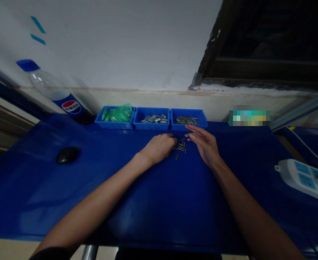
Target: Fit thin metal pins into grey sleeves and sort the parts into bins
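Observation:
Several thin metal pins lie in a small loose pile on the blue table, between my two hands. My left hand is closed at the pile's left edge, fingers curled down; what they hold, if anything, is hidden. To the right of the pile, my right hand has its fingers apart and nothing in it. Just beyond the hands stands a blue bin with more pins. Beside it, the middle bin holds short silver metal pieces, and the left bin holds green plastic packets.
A cola bottle stands at the back left, leaning in view, with a black mouse in front of it. A white power strip lies at the right. Behind the bins rises a wall; a blurred coloured item is at the back right.

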`<state>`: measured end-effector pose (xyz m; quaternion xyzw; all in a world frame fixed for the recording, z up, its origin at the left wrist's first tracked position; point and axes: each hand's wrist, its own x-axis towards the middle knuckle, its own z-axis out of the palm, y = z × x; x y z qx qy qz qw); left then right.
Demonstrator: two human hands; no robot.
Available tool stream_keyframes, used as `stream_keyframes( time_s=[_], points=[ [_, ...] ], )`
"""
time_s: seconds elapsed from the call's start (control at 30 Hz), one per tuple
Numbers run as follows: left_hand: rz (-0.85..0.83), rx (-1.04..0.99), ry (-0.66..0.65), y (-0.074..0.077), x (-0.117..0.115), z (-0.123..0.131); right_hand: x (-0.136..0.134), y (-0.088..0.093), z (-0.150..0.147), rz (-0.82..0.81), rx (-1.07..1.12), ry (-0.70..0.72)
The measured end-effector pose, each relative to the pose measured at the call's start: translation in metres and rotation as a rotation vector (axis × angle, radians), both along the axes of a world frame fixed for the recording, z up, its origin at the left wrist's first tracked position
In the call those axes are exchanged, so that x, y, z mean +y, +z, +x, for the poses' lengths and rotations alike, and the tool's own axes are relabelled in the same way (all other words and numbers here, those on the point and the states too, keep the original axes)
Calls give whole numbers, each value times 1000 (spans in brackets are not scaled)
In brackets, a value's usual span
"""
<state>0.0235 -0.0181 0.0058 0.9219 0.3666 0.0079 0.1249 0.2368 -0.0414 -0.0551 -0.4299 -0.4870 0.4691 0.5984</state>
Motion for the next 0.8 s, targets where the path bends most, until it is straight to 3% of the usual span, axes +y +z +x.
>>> stream_keyframes(
  time_s=[0.23,0.53,0.8],
  points=[
    [21,34,4,5,-3,2,0,2,0,-11,16,-10],
    [38,49,-7,0,-1,2,0,2,0,-13,33,2],
    [-109,-497,40,-2,14,-9,1,-4,1,4,-39,-1]
  ],
)
